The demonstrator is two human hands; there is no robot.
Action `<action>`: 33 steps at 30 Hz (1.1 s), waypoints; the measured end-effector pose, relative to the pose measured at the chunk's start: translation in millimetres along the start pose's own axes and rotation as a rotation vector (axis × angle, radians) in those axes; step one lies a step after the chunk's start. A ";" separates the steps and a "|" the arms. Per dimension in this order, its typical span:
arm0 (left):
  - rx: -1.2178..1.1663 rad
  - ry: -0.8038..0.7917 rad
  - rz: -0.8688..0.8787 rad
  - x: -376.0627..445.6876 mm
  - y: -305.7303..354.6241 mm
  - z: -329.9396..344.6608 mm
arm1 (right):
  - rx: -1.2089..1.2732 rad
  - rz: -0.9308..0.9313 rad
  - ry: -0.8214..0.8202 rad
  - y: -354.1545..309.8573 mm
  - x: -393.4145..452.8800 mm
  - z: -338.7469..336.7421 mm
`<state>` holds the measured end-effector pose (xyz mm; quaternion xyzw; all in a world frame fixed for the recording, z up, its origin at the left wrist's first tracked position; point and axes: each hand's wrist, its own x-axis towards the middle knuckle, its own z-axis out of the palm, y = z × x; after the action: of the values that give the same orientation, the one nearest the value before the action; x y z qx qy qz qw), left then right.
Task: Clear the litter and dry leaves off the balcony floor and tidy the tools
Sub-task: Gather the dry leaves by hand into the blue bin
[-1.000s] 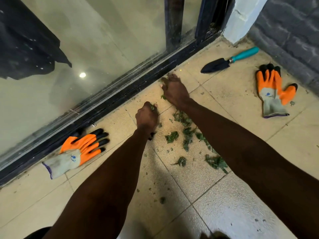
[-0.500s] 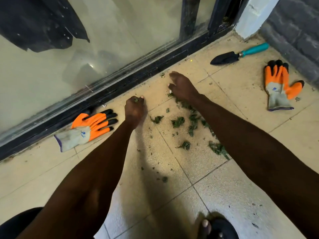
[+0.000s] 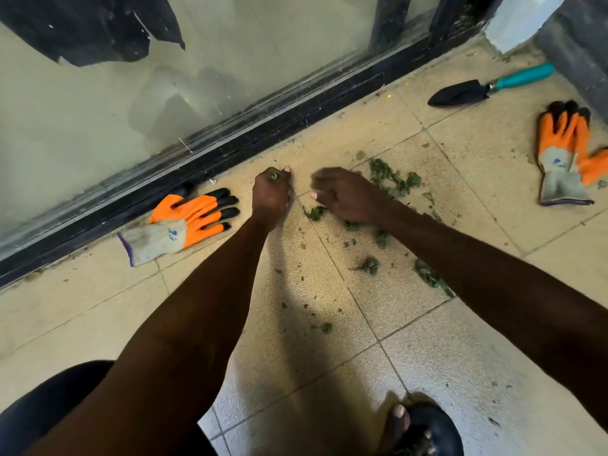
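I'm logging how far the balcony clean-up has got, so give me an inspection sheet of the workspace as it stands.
Surface: beige tiled floor, dusty, with crumbs of leaf.
Job's things: green leaf scraps scattered near the hands and under the right forearm; trowel with a teal handle lying near the corner.
Clutter: one orange glove by the door track, another orange glove at the right.
Grippers: left hand fisted round leaf bits; right hand low over the scraps, blurred, grip unclear.
Cables: nothing seen.
Surroundings: glass sliding door with a black track, grey wall at the right, a sandalled foot at the bottom.
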<state>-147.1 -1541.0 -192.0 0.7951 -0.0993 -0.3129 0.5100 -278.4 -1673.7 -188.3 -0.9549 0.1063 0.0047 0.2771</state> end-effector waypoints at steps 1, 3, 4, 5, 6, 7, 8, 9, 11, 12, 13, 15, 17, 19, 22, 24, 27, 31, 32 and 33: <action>0.007 0.005 0.000 -0.1 -0.6 0.2 | 0.037 0.030 0.039 -4.6 -7.5 3.2; -0.007 0.002 -0.007 -1.0 0.9 0.1 | 0.086 0.063 0.081 -15.5 -16.3 11.2; -0.010 0.001 -0.010 -1.0 1.9 -0.2 | 0.067 0.032 0.045 -23.7 -19.0 15.7; -0.012 0.001 -0.025 -1.8 3.3 -0.4 | 0.010 -0.029 -0.014 -31.6 -22.2 22.7; -0.025 -0.003 -0.043 -2.6 4.9 -0.7 | -0.065 -0.108 -0.061 -37.8 -26.1 30.1; -0.051 -0.013 -0.061 -3.3 7.5 -1.1 | -0.131 -0.180 -0.083 -40.7 -31.3 36.0; -0.070 -0.029 -0.072 -5.9 7.8 -1.8 | -0.187 -0.227 -0.079 -40.3 -40.5 39.9; -0.074 -0.046 -0.073 -6.8 10.3 -2.8 | -0.223 -0.243 -0.039 -36.5 -48.3 41.2; -0.051 -0.075 -0.066 -8.7 13.2 -5.7 | -0.236 -0.148 0.065 -29.4 -66.1 40.3; -0.041 -0.088 -0.063 -9.2 14.2 -7.4 | -0.243 -0.072 0.117 -29.0 -75.1 38.4; -0.040 -0.100 -0.064 -10.7 14.0 -8.9 | -0.263 -0.017 0.153 -32.8 -84.6 38.8; -0.026 -0.107 -0.064 -14.0 16.4 -10.5 | -0.333 -0.043 0.153 -54.4 -100.3 49.1; -0.025 -0.115 -0.080 -16.3 19.5 -10.6 | -0.409 -0.190 0.058 -90.0 -108.9 68.4; -0.029 -0.133 -0.120 -18.0 20.8 -13.3 | -0.428 -0.287 -0.037 -124.8 -111.8 91.0; -0.023 -0.176 -0.169 -18.7 16.8 -20.9 | -0.462 -0.231 -0.129 -138.5 -108.4 108.7; -0.041 -0.207 -0.184 -21.9 11.8 -26.3 | -0.537 -0.089 -0.128 -121.6 -104.2 100.2; -0.051 -0.236 -0.189 -28.4 3.5 -31.9 | -0.525 0.150 -0.058 -90.0 -105.2 72.8; -0.102 -0.249 -0.193 -35.4 -5.1 -32.0 | -0.480 -0.272 -0.134 -92.1 -151.9 76.0; -0.115 -0.242 -0.199 -36.3 -5.9 -31.6 | -0.487 -0.416 -0.212 -98.6 -167.3 85.4; -0.125 -0.233 -0.205 -37.1 -6.1 -30.8 | -0.495 -0.523 -0.282 -103.8 -180.3 94.3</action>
<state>-158.7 -1497.5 -173.8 0.7261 -0.0566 -0.4588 0.5090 -428.6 -1502.0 -201.0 -0.9778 -0.1843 0.0906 0.0417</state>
